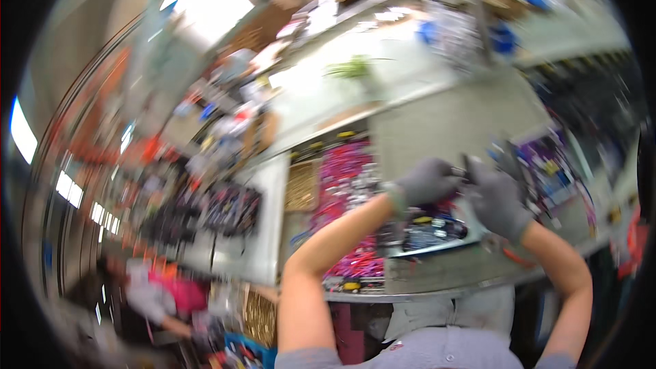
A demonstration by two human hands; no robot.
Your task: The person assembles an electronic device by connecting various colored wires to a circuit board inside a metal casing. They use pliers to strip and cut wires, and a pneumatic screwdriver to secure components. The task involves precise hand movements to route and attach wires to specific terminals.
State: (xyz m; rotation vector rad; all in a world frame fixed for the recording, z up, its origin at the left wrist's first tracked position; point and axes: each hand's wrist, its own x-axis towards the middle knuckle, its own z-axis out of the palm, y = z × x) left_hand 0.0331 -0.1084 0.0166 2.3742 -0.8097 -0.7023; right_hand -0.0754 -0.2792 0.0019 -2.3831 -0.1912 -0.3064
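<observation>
From my remote view, I find a small dark piece [467, 162] between my two hands, above the counter [447, 123]; motion blur softens its outline. The left hand [427, 183], in soft grey glove fabric, curls in from one side; the right hand [501, 201], gloved alike, bends in from the other. I cannot tell which one grips the piece. Below them sits a shallow, pale tray [473, 223] of glossy, dark and bluish bits. Left of it runs a loose, crumbly strip of pink bits [342, 164], flecked silvery white, then dull gold bits [301, 188].
</observation>
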